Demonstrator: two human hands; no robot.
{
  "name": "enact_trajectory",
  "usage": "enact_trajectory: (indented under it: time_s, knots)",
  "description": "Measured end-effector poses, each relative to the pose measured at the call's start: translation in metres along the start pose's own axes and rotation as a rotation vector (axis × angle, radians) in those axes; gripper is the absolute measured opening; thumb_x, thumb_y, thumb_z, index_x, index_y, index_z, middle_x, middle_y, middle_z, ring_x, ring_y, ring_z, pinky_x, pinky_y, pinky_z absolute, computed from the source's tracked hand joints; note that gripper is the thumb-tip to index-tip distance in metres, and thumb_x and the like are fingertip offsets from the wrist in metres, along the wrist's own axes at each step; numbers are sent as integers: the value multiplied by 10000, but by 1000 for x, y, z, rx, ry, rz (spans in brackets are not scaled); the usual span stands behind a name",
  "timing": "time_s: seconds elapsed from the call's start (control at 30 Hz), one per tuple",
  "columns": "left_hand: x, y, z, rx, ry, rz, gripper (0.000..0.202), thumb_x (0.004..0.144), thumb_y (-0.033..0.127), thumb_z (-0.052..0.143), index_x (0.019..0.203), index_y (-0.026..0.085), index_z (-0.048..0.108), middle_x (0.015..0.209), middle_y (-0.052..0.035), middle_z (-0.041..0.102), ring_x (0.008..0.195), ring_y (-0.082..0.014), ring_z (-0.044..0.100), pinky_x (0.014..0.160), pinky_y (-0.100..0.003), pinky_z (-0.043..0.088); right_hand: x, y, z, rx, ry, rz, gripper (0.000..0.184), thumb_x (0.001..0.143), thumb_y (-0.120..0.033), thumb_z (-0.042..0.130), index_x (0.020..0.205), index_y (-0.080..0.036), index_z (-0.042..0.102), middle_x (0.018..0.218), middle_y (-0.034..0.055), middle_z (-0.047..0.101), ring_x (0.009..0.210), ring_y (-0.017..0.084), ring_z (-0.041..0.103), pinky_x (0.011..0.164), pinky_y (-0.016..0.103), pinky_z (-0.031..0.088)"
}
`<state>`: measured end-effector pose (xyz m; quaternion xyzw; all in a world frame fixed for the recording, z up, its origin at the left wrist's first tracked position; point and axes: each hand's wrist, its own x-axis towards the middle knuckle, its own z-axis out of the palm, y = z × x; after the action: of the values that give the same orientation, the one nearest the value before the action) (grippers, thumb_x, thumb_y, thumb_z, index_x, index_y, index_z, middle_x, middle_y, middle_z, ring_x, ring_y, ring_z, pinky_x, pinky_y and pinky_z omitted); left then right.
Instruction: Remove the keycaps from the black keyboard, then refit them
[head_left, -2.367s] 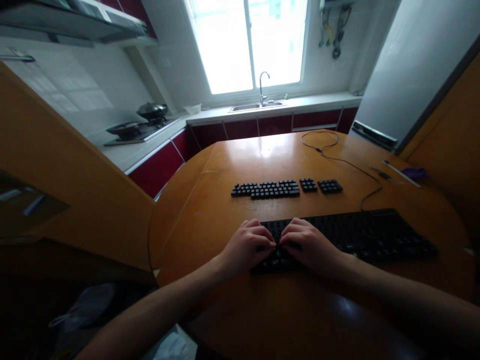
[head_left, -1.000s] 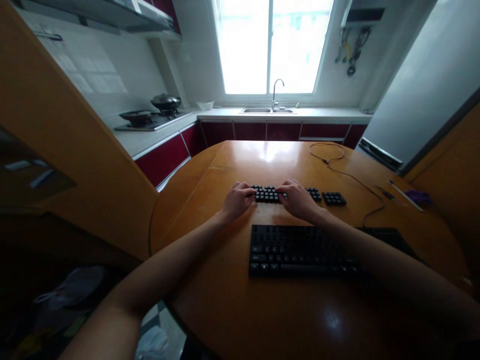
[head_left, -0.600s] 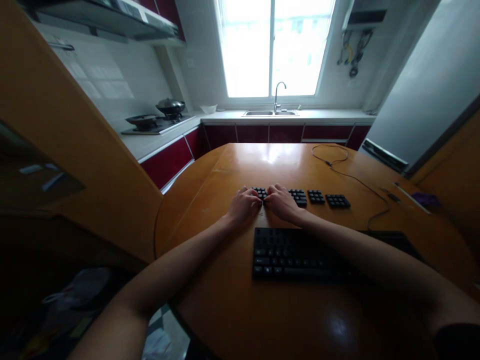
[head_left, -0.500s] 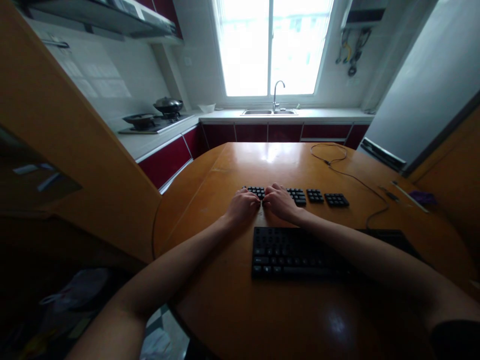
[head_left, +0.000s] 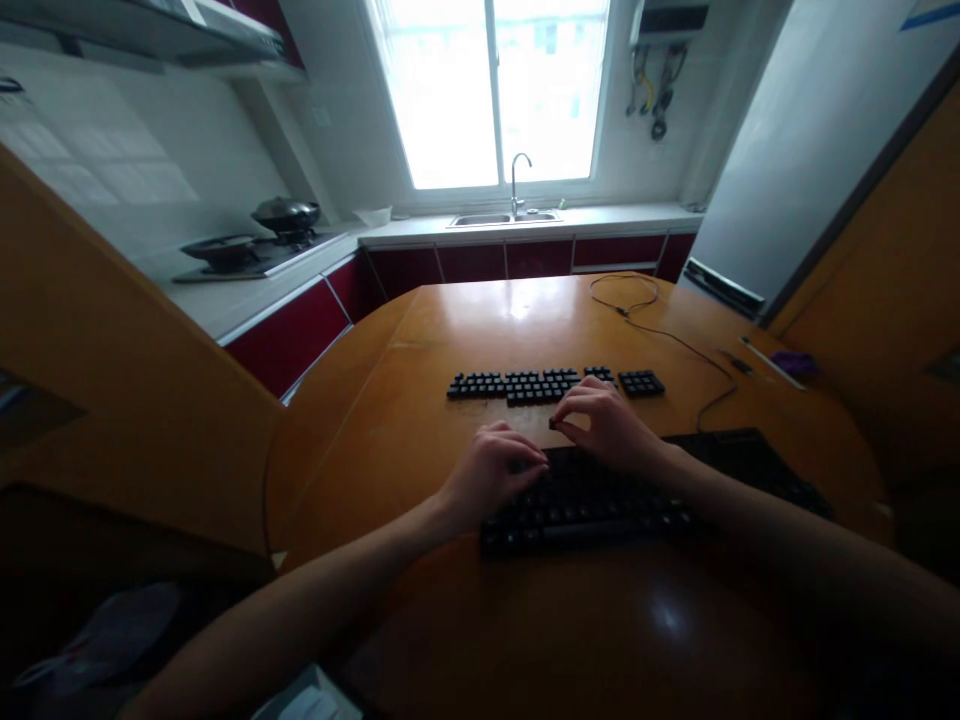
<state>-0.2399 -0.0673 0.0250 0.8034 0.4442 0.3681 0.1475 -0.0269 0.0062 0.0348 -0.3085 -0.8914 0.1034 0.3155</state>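
My right hand (head_left: 611,428) pinches a small dark keycap (head_left: 553,423) between thumb and fingertips, just above the far edge of the black keyboard (head_left: 585,530). Over the keyboard's far left part is my left hand (head_left: 491,470), its thumb and fingers closed together. Whatever lies between those left fingertips, if anything, is too small to make out. Beyond both hands, loose black keycaps (head_left: 517,388) stand in rows on the table, in separate blocks. A further block of keycaps (head_left: 641,383) sits at the right end, partly past my right hand. My right forearm hides some of the keyboard.
The brown wooden table (head_left: 360,470) has a rounded edge. A cable (head_left: 690,345) loops across its far right, near a thin white stick (head_left: 772,362) and a purple cloth (head_left: 795,364). Behind are a sink (head_left: 484,219), a stove with pans (head_left: 285,218) and a fridge (head_left: 750,170).
Both hands have moved from the rows of loose keycaps back toward the keyboard. The right hand now shows a keycap in its pinch. The camera has turned a little to the right.
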Motion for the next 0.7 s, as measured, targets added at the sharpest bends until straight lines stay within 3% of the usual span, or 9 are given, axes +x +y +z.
enact_trajectory:
  time_s: [0.1, 0.27, 0.7]
  knots:
    - [-11, 18, 14, -52, -102, 5, 36, 818, 251, 779, 789, 265, 796, 856, 3, 792, 798, -186, 657, 796, -364, 495, -35, 0, -16, 101, -13, 13, 65, 851, -165, 733, 815, -218, 744, 854, 42, 746, 901, 225, 591, 852, 378, 428]
    - [-16, 21, 21, -63, -169, 16, 63, 834, 278, 768, 779, 263, 793, 852, -4, 790, 787, -189, 649, 772, -373, 490, -73, -13, -21, 176, -60, 3, 69, 875, -162, 706, 839, -219, 722, 870, 47, 743, 888, 221, 601, 842, 404, 448]
    - [-22, 25, 20, 133, -193, 114, 97, 885, 296, 727, 809, 268, 780, 894, 0, 780, 844, -190, 603, 783, -374, 421, -85, -20, -5, 212, -111, -27, 62, 892, -170, 698, 854, -216, 716, 900, 33, 741, 913, 207, 589, 863, 396, 421]
